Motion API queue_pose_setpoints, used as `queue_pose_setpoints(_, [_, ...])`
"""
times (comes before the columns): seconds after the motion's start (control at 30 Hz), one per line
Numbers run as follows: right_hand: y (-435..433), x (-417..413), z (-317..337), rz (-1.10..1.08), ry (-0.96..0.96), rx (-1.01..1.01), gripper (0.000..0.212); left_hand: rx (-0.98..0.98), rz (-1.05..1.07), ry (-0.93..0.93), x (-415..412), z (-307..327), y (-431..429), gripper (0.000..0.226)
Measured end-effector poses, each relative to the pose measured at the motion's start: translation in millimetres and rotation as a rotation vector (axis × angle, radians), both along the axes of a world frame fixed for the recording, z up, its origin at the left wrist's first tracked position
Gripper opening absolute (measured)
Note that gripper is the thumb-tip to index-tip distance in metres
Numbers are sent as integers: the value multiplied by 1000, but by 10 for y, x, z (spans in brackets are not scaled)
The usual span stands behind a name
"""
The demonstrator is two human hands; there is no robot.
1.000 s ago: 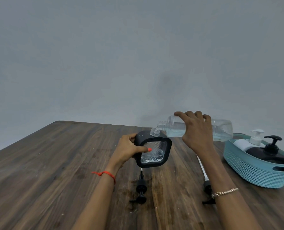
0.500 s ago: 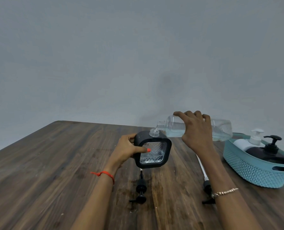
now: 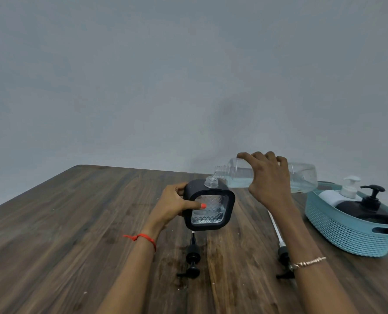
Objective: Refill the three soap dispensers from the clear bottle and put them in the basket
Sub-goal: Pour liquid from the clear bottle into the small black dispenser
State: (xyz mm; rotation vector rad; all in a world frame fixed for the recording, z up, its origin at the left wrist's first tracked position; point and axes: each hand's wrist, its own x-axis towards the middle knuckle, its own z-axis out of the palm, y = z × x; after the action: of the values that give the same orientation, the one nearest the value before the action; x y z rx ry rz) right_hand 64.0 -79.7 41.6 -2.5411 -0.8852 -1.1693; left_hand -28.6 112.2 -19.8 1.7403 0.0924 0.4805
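The square dispenser [image 3: 210, 206], black-framed with a clear patterned window, is held upright just above the table [image 3: 75, 234] in the head view, near the middle of the frame. It is gripped on its left side by the left hand [image 3: 174, 206], the thumb laid across the window and the fingers wrapped behind the frame. Its open clear neck points up. The clear bottle [image 3: 267, 177] is held nearly level by the right hand [image 3: 267, 184], which is closed over the bottle's middle from above. The bottle's mouth sits just above and to the right of the dispenser's neck, and a thin stream is seen falling from it into the neck. Pale liquid lies along the bottle's lower side. Two pump heads are seen lying on the table: one pump [image 3: 191, 259] just below the dispenser, a second pump [image 3: 283, 259] partly hidden behind the right forearm. At the right, a teal basket [image 3: 347, 236] rests on the table, well apart from the left hand, with a white dispenser [image 3: 337, 196] and a black dispenser [image 3: 369, 211] laid inside it.
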Motion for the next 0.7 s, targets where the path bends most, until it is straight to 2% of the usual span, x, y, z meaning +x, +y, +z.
queue_pose_setpoints(0.7, [-6, -2, 4, 1, -1, -14, 68, -9, -6, 6, 0, -11, 6, 41])
